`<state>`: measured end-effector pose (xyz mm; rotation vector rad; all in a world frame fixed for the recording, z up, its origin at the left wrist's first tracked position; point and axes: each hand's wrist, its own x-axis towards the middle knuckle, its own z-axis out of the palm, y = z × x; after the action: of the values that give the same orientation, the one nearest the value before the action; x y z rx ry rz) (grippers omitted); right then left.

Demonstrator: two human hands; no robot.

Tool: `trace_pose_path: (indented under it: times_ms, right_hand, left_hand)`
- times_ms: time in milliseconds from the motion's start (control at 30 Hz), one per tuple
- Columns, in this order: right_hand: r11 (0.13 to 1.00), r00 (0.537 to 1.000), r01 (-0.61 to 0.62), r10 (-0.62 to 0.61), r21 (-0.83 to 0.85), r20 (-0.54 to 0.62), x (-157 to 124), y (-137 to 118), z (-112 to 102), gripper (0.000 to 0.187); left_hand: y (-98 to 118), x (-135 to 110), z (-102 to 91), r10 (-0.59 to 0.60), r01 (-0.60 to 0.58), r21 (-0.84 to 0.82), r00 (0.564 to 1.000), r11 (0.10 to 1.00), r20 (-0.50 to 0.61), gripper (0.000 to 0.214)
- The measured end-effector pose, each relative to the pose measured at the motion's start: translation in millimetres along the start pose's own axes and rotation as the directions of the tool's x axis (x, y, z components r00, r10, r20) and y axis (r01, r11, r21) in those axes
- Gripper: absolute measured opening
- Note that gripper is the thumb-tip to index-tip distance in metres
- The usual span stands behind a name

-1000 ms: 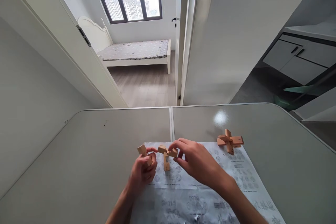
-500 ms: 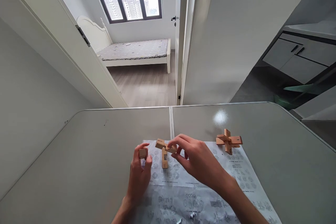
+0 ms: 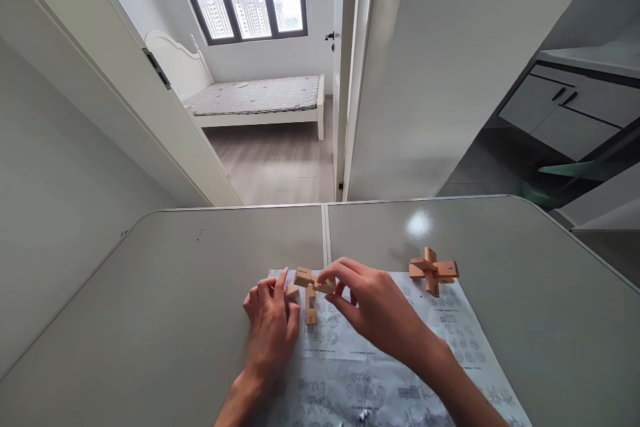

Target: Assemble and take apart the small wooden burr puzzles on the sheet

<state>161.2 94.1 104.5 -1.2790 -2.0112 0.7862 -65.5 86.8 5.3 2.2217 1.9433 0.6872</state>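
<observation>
My right hand pinches one end of a notched wooden puzzle piece between thumb and fingers. This piece lies crosswise above the far end of a second notched piece on the printed sheet; whether they touch I cannot tell. My left hand has its palm turned down, with index finger and thumb around a third wooden piece. Only that piece's near end shows, just left of the other two; my left fingers hide the rest.
An assembled wooden cross puzzle stands at the right, by the sheet's far edge. The creased instruction sheet lies under my hands on the grey table. Beyond the table's far edge are a doorway and a bed.
My left hand has turned palm down and moved right, bringing its wooden piece close beside the other two. My right hand keeps its pinch almost in place.
</observation>
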Motion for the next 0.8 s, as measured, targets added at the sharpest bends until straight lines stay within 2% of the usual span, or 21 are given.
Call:
trace_pose_path:
  times_ms: [167,300,367,467,633,733,800]
  right_hand:
    - [1.000,1.000,0.011,-0.011,0.001,-0.015,-1,-1,-1,0.020]
    - [1.000,1.000,0.016,-0.016,0.004,-0.015,0,-3,-1,0.019]
    - [1.000,1.000,0.017,-0.017,0.004,-0.016,0,-4,-1,0.019]
    - [1.000,1.000,0.006,-0.006,0.000,-0.028,0,-2,-1,0.021]
    - [0.997,0.998,-0.047,0.049,0.069,-0.030,0,-1,-2,0.021]
    - [0.988,0.997,-0.075,0.076,0.137,-0.001,0,-5,-4,0.008]
    - [0.970,0.996,-0.088,0.084,0.229,0.026,0,-9,-5,0.003]
  left_hand:
    - [2,1,-4.8,0.074,-0.080,-0.094,0.995,0.992,-0.067,0.046]
    - [7,2,-14.3,0.253,-0.246,-0.181,0.967,0.952,0.019,0.033]
    - [9,3,-16.5,0.332,-0.317,-0.184,0.941,0.931,0.062,0.047]
    - [9,3,-14.4,0.374,-0.360,-0.162,0.925,0.919,0.065,0.063]
    - [4,5,-9.2,0.323,-0.307,-0.228,0.946,0.924,0.037,0.050]
    - [3,4,-14.0,0.217,-0.195,-0.402,0.976,0.895,0.011,0.055]
    - [4,3,-19.7,0.131,-0.099,-0.557,0.991,0.825,0.017,0.054]
